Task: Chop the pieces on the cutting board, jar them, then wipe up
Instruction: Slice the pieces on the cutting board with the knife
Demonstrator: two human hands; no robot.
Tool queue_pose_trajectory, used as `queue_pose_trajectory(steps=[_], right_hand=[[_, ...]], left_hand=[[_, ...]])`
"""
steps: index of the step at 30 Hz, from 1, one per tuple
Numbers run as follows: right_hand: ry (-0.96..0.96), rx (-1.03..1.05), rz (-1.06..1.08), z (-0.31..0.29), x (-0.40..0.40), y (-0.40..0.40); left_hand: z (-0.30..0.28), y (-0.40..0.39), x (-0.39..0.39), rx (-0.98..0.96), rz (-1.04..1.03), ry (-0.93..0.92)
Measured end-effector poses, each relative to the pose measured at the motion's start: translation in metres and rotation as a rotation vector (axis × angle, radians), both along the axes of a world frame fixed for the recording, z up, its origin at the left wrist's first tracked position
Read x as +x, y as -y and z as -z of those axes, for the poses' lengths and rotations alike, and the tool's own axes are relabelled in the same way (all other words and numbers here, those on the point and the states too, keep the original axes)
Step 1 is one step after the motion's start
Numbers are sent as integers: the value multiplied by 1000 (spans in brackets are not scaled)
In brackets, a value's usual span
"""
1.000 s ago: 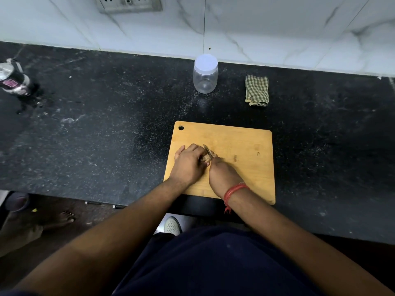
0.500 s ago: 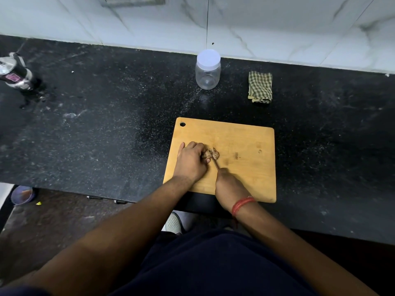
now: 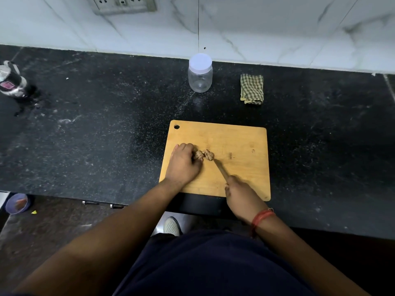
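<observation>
Black speckled counter runs under a pale marble wall, and the wooden cutting board (image 3: 241,146) lies at its front edge, serving as landmark for everything else. On the board's left half sit two brownish knobbly pieces (image 3: 204,154), touching or nearly so. The left hand (image 3: 183,165) curls its fingers over the left piece, pinning it down. The right hand (image 3: 240,194), at the board's front edge, is wrapped round the handle of a knife (image 3: 219,168), whose blade points up toward the right piece. The chopping looks barely begun. To do it well, I judge the left fingertips should stay tucked back from the blade, the piece held flat so it cannot roll, and the cuts kept short and straight down. Counted: one board, two pieces, one knife, one clear jar (image 3: 200,74) with its white lid on, behind the board, and one folded checked cloth (image 3: 251,89) behind its right corner.
</observation>
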State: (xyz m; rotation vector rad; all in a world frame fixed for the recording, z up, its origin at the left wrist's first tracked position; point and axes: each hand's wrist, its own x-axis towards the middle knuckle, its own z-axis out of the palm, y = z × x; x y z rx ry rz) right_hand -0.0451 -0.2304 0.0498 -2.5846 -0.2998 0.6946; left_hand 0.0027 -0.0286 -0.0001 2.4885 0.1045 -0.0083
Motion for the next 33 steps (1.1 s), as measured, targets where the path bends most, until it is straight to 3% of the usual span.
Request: queue_pose_trajectory(steps=[8,20,26,33], right_hand=[[-101,40,164,-9,16,5],[-162,71,219,-7,18,3],[-152,110,220,-6,18,1],[-103,151,191,-5,15,-25]], left_hand=[[-3,-6,2,189,-17,-42],[-13,7,13,386,297,9],[-12,-1,14,215,121,89],[-3,-24,5,178,-53,108]])
